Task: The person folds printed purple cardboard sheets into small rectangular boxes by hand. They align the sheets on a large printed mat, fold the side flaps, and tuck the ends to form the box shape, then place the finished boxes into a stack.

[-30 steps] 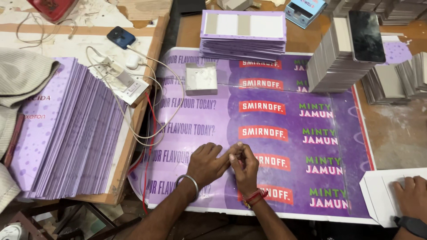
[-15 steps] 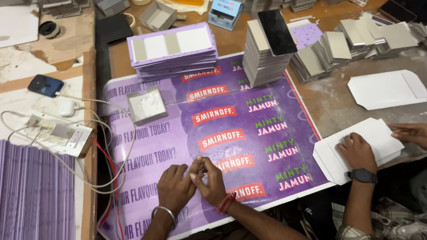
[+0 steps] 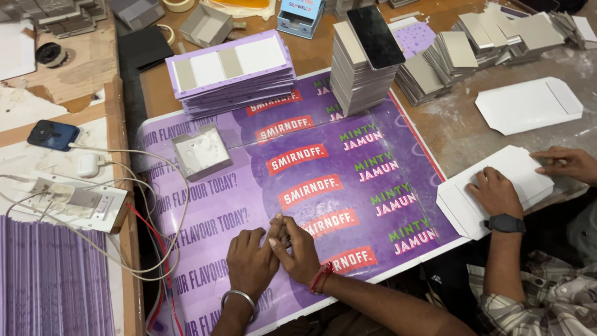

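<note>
Both hands down on the purple printed sheet [image 3: 323, 180] at its near edge. Left hand [image 3: 250, 261] and right hand [image 3: 300, 247] are pressed together, fingertips meeting over something small and dark at the sheet surface; can't tell what it is, too small and mostly hidden. Fingers of both are curled in narrow around that spot, not spread. Containers: a small open grey tray-box [image 3: 202, 150] sits on the sheet's far-left part, well apart from the hands, inside looks bare apart from pale smears. Another open grey box [image 3: 205, 25] lies tilted on the brown table beyond the sheet, nothing visible in it. A blue carton [image 3: 300, 15] stands near the far edge, contents not visible. Stack of purple flat blanks [image 3: 233, 74] overlaps the sheet's far-left corner; tall stack of grey boards [image 3: 356, 68] at the far-right corner with a dark phone [image 3: 375, 36] lying on top. More grey boards [image 3: 460, 53] fanned out on the table to the right. Left bench: blue phone [image 3: 53, 134] on a cable, white power strip [image 3: 81, 202] with a charger plugged in, purple sheets [image 3: 50, 274] stacked at the near corner. A co-worker's hands [image 3: 497, 193] rest on white card blanks [image 3: 491, 186] at the right.
</note>
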